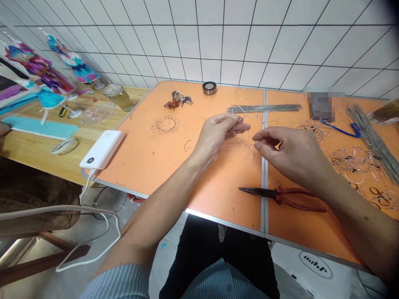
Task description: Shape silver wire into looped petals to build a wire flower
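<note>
My left hand [222,131] is closed in a pinch on a thin silvery wire piece [247,151] bent into loops, which hangs over the orange table. To its right, my right hand [286,151] pinches with thumb and forefinger at the edge of the same wire piece; the contact point is very small. Below the hands lies a pair of long-nose pliers [280,197] with red handles, its jaws pointing left. Behind them a bundle of straight wires [268,108] rests across the table's seam. Left of my hands sits a flower-like ring of looped wire [165,124].
Keys [182,100] and a tape roll [209,87] lie near the tiled wall. A white power bank [102,149] with a cable sits at the left edge. Several wire rings [355,159] and a thicker wire bundle [375,141] occupy the right. A wooden table [106,120] adjoins.
</note>
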A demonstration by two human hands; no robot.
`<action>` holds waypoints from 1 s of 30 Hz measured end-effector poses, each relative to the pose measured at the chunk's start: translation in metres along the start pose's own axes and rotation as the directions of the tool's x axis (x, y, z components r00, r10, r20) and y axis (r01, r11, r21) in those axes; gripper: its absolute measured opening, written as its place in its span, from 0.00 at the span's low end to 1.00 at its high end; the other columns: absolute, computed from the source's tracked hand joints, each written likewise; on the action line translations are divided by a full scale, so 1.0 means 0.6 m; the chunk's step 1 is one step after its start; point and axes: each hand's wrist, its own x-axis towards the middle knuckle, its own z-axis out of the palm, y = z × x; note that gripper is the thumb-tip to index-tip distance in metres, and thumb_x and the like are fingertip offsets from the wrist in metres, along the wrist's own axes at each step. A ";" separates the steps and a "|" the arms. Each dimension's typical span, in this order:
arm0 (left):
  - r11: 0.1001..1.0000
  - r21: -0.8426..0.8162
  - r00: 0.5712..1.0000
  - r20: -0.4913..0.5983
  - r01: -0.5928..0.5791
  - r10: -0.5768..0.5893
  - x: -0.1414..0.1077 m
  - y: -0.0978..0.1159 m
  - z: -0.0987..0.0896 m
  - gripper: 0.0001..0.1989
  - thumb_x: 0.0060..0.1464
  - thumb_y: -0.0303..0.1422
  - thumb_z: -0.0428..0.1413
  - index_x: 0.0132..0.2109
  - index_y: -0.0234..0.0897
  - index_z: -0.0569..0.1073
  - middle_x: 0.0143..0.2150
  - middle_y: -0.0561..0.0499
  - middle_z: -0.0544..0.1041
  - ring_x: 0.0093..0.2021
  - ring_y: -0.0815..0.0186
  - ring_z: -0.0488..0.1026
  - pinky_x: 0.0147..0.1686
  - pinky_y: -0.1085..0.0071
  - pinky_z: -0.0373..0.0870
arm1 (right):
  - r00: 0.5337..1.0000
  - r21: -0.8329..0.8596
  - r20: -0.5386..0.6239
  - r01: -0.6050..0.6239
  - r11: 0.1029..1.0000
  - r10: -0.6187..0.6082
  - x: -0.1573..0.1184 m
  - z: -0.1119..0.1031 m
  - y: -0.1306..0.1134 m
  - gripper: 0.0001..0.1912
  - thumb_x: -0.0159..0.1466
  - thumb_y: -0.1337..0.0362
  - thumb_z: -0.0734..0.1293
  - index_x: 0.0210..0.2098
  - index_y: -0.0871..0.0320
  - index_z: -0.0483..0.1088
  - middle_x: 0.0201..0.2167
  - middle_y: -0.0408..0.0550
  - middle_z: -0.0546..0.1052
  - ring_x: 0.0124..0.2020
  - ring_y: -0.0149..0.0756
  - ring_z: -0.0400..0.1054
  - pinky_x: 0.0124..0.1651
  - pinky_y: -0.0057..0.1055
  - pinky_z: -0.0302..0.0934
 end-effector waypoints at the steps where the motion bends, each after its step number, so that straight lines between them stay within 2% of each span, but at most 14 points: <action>1: 1.000 -0.011 1.000 -0.001 0.014 -0.014 0.001 -0.001 0.000 0.17 0.61 0.49 0.73 0.38 0.41 0.82 0.40 0.47 0.89 0.48 0.59 0.88 0.57 0.62 0.79 | 1.000 0.001 0.003 -0.004 1.000 0.004 0.000 0.001 0.000 0.12 0.70 0.63 0.69 0.45 0.50 0.87 0.35 0.46 0.88 0.36 0.46 0.81 0.39 0.40 0.65; 8: 0.995 -0.083 0.999 0.012 0.053 -0.052 0.007 -0.007 0.000 0.15 0.60 0.44 0.74 0.38 0.40 0.80 0.40 0.47 0.89 0.48 0.57 0.90 0.57 0.60 0.82 | 1.000 0.002 0.005 0.019 1.000 -0.019 0.000 0.001 0.001 0.12 0.70 0.63 0.68 0.44 0.50 0.86 0.35 0.46 0.88 0.32 0.44 0.79 0.37 0.40 0.64; 15: 0.995 -0.077 0.998 0.020 0.059 -0.057 0.001 0.001 0.003 0.18 0.60 0.46 0.75 0.38 0.40 0.79 0.40 0.47 0.89 0.47 0.58 0.90 0.57 0.60 0.83 | 1.000 -0.005 0.022 -0.018 1.000 0.018 0.001 0.000 -0.002 0.12 0.70 0.64 0.68 0.44 0.51 0.86 0.36 0.46 0.88 0.36 0.45 0.80 0.39 0.40 0.64; 21: 0.996 -0.064 0.998 0.016 0.065 -0.064 -0.001 0.004 0.005 0.23 0.58 0.51 0.76 0.37 0.40 0.77 0.41 0.46 0.89 0.48 0.57 0.89 0.56 0.60 0.83 | 1.000 -0.010 0.017 0.004 1.000 -0.004 0.000 0.000 -0.001 0.12 0.70 0.64 0.69 0.45 0.50 0.86 0.36 0.47 0.89 0.36 0.46 0.81 0.39 0.40 0.65; 30: 0.993 -0.102 0.998 0.032 0.052 -0.049 0.001 0.001 0.003 0.23 0.59 0.51 0.76 0.36 0.39 0.77 0.39 0.47 0.89 0.44 0.60 0.88 0.53 0.63 0.82 | 1.000 -0.013 0.019 -0.020 1.000 0.020 0.000 0.000 -0.002 0.13 0.71 0.65 0.68 0.45 0.51 0.87 0.37 0.46 0.89 0.37 0.45 0.80 0.40 0.40 0.63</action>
